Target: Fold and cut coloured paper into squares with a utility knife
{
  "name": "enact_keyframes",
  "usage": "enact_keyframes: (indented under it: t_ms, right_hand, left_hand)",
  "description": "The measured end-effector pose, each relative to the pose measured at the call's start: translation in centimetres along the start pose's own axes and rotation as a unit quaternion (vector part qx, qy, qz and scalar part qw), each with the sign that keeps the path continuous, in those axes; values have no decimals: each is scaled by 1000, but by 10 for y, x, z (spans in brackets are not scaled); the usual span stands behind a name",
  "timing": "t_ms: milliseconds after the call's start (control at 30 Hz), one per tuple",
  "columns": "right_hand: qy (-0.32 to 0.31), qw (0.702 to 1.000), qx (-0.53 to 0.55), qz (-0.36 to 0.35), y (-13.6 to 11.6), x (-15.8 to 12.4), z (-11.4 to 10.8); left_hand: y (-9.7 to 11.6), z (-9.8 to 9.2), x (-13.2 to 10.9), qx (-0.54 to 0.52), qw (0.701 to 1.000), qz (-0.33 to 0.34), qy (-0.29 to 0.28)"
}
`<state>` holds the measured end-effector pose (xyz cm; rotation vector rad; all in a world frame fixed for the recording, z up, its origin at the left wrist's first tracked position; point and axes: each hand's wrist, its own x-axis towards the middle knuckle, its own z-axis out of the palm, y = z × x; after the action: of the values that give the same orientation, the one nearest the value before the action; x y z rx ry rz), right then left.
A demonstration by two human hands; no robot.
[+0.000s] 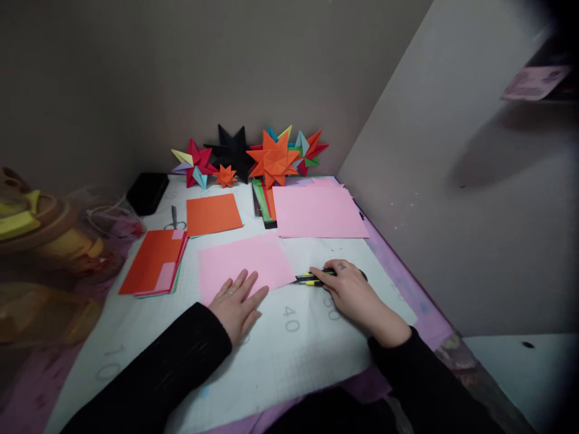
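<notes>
A pink sheet of paper (248, 259) lies at the middle of a white gridded mat. My left hand (237, 304) rests on its lower edge, with fingers spread flat. To the right of the sheet, my right hand (346, 286) has its fingers curled over a black-and-yellow tool that looks like a utility knife (312, 281). Its metal tip is by the sheet's right corner. A second black-and-yellow piece appears alongside, and the palm hides part of both. Behind, larger pink sheets (321, 212) are stacked.
Folded paper stars, including an orange star (274, 158) and a black star (231, 150), lean against the wall. At left are an orange sheet (214, 214), a stack of coloured papers (156, 263), small scissors (174, 218) and a black case (147, 193). A wall bounds the right side.
</notes>
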<state>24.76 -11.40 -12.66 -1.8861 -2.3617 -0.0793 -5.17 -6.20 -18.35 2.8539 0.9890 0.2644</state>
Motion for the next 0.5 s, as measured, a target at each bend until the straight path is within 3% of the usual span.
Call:
enact_keyframes:
  t_ms: [500]
  right_hand:
    - [2,1000,-11,6,-4,-1,1]
  left_hand:
    - [1,-1,0,1,1000,0,-4]
